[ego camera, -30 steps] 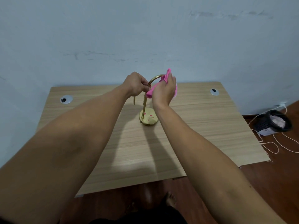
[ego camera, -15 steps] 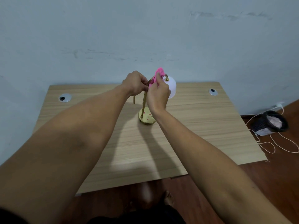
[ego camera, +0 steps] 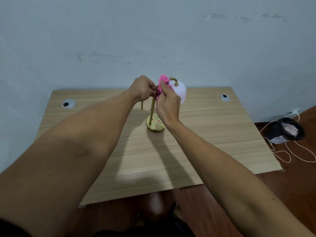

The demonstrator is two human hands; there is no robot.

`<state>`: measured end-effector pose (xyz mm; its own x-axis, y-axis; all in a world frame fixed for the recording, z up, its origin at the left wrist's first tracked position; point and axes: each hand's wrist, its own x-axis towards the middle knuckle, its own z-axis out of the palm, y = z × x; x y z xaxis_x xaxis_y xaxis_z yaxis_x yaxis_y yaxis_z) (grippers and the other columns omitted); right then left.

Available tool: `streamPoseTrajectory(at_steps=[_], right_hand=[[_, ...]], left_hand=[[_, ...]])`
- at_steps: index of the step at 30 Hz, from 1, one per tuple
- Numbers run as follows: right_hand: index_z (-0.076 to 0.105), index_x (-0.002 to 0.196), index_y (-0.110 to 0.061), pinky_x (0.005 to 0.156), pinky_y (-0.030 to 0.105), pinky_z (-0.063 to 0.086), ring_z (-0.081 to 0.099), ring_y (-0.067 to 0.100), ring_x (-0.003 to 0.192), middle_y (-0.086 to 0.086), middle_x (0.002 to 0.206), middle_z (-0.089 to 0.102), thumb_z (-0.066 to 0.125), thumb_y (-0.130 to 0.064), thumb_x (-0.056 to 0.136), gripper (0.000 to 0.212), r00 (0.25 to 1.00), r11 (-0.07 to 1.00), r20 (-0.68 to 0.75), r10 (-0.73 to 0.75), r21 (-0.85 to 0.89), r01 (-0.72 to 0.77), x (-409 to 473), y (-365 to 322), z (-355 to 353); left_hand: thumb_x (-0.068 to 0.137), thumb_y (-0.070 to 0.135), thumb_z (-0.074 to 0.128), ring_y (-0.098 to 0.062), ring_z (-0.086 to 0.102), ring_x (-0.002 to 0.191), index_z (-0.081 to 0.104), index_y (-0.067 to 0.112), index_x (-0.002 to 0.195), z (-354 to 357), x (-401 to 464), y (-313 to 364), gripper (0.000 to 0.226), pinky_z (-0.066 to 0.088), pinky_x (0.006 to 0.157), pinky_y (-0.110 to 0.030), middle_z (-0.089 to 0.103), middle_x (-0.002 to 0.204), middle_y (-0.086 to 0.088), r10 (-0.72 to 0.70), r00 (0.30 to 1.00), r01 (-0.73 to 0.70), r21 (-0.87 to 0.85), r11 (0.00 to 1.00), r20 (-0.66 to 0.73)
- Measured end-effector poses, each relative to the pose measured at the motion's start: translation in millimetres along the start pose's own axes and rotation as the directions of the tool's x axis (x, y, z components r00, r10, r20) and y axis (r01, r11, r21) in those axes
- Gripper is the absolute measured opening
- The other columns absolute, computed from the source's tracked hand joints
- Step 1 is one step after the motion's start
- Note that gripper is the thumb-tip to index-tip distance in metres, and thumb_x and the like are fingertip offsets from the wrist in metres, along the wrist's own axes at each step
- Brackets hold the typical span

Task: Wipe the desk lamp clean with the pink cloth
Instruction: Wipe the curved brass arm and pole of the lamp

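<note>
A small desk lamp stands mid-table, with a round gold base (ego camera: 155, 125), a gold stem, a curved gold neck (ego camera: 174, 80) and a white shade (ego camera: 180, 90). My left hand (ego camera: 143, 88) pinches the lamp's upper stem from the left. My right hand (ego camera: 168, 105) holds the bunched pink cloth (ego camera: 162, 84) against the arch of the neck, just left of the shade. The cloth covers part of the neck, and my right hand hides the middle of the stem.
The wooden desk (ego camera: 213, 134) stands against a pale blue wall, with cable grommets at the back left (ego camera: 68, 103) and back right (ego camera: 225, 97). A dark mesh bin (ego camera: 284, 130) and white cords (ego camera: 290, 153) lie on the floor to the right.
My right hand slid the pink cloth leftward along the curved neck, off the shade, which now shows white. My left hand kept its hold on the stem.
</note>
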<state>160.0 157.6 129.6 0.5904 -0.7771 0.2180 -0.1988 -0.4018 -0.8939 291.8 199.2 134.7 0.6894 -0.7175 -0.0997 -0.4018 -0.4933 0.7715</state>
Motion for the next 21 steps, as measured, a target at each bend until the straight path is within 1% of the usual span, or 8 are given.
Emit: streamPoseTrajectory(at_steps=[2, 4, 6, 8, 12, 16, 18, 21], right_hand=[[0.070, 0.132, -0.015, 0.076, 0.008, 0.045, 0.063, 0.012, 0.085, 0.002, 0.102, 0.073, 0.044, 0.001, 0.098, 0.045, 0.997, 0.997, -0.038, 0.062, 0.038, -0.060, 6, -1, -7], [0.072, 0.129, -0.014, 0.073, 0.013, 0.043, 0.063, 0.013, 0.084, 0.002, 0.100, 0.074, 0.043, -0.008, 0.105, 0.039, 0.977, 0.981, -0.114, 0.179, 0.095, -0.169, 22, -4, -14], [0.070, 0.133, -0.015, 0.078, 0.018, 0.043, 0.064, 0.019, 0.099, 0.006, 0.116, 0.075, 0.042, -0.009, 0.105, 0.040, 0.964, 0.968, -0.130, 0.233, 0.121, -0.218, 34, -2, -19], [0.064, 0.139, -0.017, 0.084, 0.017, 0.042, 0.062, 0.016, 0.107, 0.005, 0.130, 0.070, 0.041, -0.008, 0.104, 0.043, 0.970, 0.973, -0.098, 0.223, 0.081, -0.215, 33, -3, -21], [0.063, 0.140, -0.013, 0.098, 0.010, 0.037, 0.058, 0.013, 0.128, 0.000, 0.141, 0.065, 0.039, -0.001, 0.100, 0.049, 0.969, 0.968, -0.085, 0.230, 0.122, -0.219, 37, 0, -23], [0.065, 0.138, -0.012, 0.095, 0.007, 0.033, 0.057, 0.012, 0.131, -0.001, 0.141, 0.065, 0.039, 0.002, 0.099, 0.049, 0.968, 0.968, -0.084, 0.237, 0.111, -0.227, 43, -2, -25], [0.067, 0.136, -0.012, 0.096, 0.011, 0.038, 0.060, 0.011, 0.121, -0.001, 0.134, 0.069, 0.039, 0.001, 0.098, 0.049, 0.969, 0.970, -0.082, 0.235, 0.079, -0.229, 45, 0, -23], [0.069, 0.111, -0.010, 0.098, 0.037, 0.057, 0.062, 0.023, 0.081, 0.007, 0.086, 0.071, 0.031, -0.005, 0.085, 0.047, 0.979, 0.983, -0.081, 0.184, 0.042, -0.181, 42, 2, -16]], left_hand=[[0.074, 0.006, 0.084, -0.004, 0.057, 0.064, 0.077, 0.006, 0.073, -1, 0, -1, 0.007, 0.046, 0.064, -0.014, 0.067, 0.067, 0.005, -0.003, 1.000, 0.003, -0.020, 1.000, 0.006], [0.072, 0.010, 0.086, -0.008, 0.047, 0.060, 0.068, 0.006, 0.061, 0, 2, -2, 0.022, 0.041, 0.063, -0.020, 0.059, 0.061, 0.006, -0.006, 1.000, 0.007, -0.023, 1.000, 0.028], [0.070, 0.013, 0.089, -0.013, 0.045, 0.063, 0.069, 0.005, 0.063, -1, 2, -2, 0.022, 0.039, 0.064, -0.025, 0.058, 0.064, 0.001, -0.013, 0.999, 0.014, -0.028, 1.000, 0.039], [0.065, 0.015, 0.091, -0.014, 0.055, 0.068, 0.077, 0.007, 0.079, 0, 0, -6, 0.023, 0.050, 0.072, -0.028, 0.068, 0.073, -0.002, -0.025, 0.999, 0.030, -0.098, 0.995, 0.045], [0.048, 0.022, 0.097, -0.018, 0.065, 0.097, 0.058, 0.010, 0.133, -1, -17, -27, 0.094, 0.053, 0.095, -0.032, 0.061, 0.103, -0.003, -0.107, 0.993, 0.118, -0.279, 0.953, 0.054], [0.061, 0.002, 0.093, -0.021, 0.065, 0.085, 0.063, 0.004, 0.120, 0, -36, -56, 0.066, 0.057, 0.089, -0.039, 0.063, 0.093, -0.009, -0.123, 0.992, 0.126, -0.377, 0.917, 0.034], [0.067, -0.001, 0.089, -0.019, 0.061, 0.078, 0.071, 0.003, 0.103, 3, -44, -64, 0.040, 0.057, 0.081, -0.029, 0.061, 0.085, -0.012, -0.102, 0.995, 0.098, -0.412, 0.906, 0.014], [0.076, 0.003, 0.085, -0.005, 0.062, 0.066, 0.076, -0.001, 0.098, 10, -48, -69, 0.024, 0.050, 0.067, -0.015, 0.068, 0.076, -0.007, -0.090, 0.995, 0.063, -0.413, 0.908, -0.046]])
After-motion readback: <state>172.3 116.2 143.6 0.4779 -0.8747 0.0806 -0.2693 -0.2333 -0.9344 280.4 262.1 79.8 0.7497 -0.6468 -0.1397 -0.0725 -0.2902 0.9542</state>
